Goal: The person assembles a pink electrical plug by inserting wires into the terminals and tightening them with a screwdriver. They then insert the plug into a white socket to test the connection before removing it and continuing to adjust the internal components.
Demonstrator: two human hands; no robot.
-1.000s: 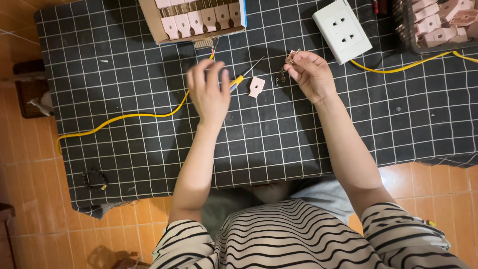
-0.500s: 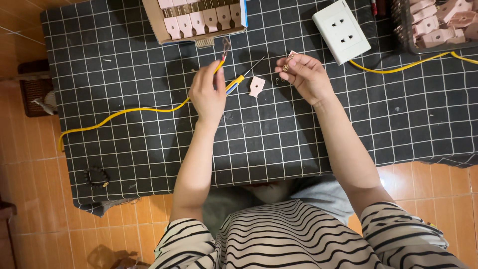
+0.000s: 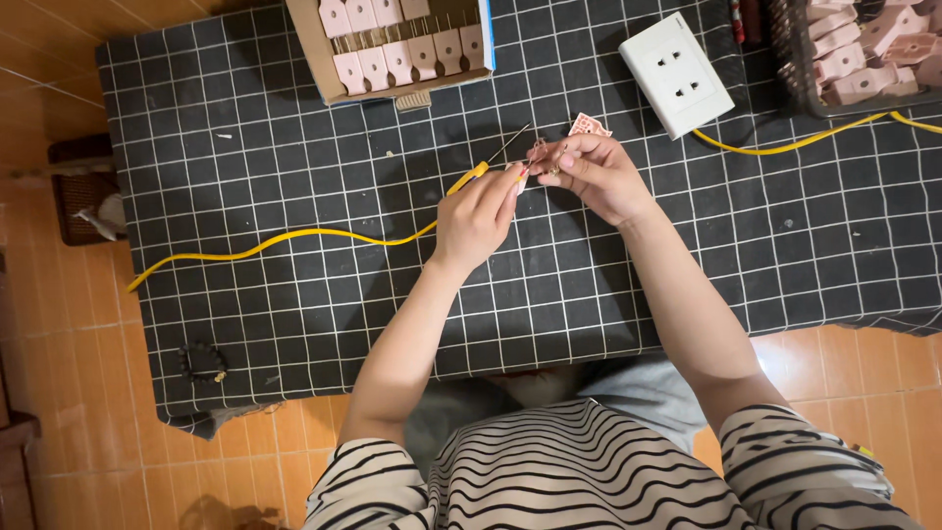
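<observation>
Reaching from the near edge over the black grid mat [image 3: 294, 324], both forearms meet mid-table. The left hand [image 3: 478, 218] curls, fingers pressed together around a yellow-handled tool [image 3: 471, 179], its thin tip angled far-right. The right hand [image 3: 594, 175] pinches a small metal piece [image 3: 539, 152] at that tip, just near a pink part [image 3: 588, 126]. Such a tiny piece could likely slip from the pinch if the tool pushes sideways.
</observation>
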